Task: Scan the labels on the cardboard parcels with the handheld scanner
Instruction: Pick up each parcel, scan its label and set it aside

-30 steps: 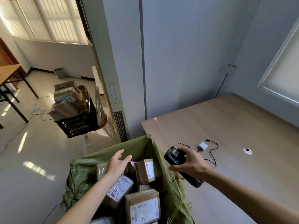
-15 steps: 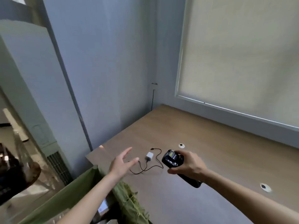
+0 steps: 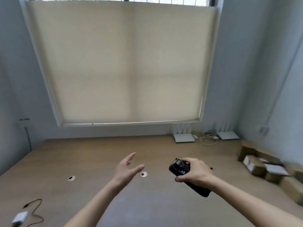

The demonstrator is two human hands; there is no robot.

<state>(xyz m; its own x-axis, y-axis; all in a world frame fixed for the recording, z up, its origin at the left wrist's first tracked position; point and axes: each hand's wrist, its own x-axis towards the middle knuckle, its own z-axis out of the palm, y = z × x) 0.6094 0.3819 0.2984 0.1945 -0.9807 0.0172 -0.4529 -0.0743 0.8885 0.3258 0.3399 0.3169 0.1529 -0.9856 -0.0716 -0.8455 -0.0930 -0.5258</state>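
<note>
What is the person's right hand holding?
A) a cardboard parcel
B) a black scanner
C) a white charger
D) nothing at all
B: the right hand has its fingers curled round the black handheld scanner above the wooden table, while the white charger lies on the table and the cardboard parcels sit apart at the right edge.

I stand in an office: a long wooden desk (image 3: 98, 154) with cable grommets (image 3: 71, 178), routers (image 3: 184, 137), and a blinded window (image 3: 124, 63).
</note>
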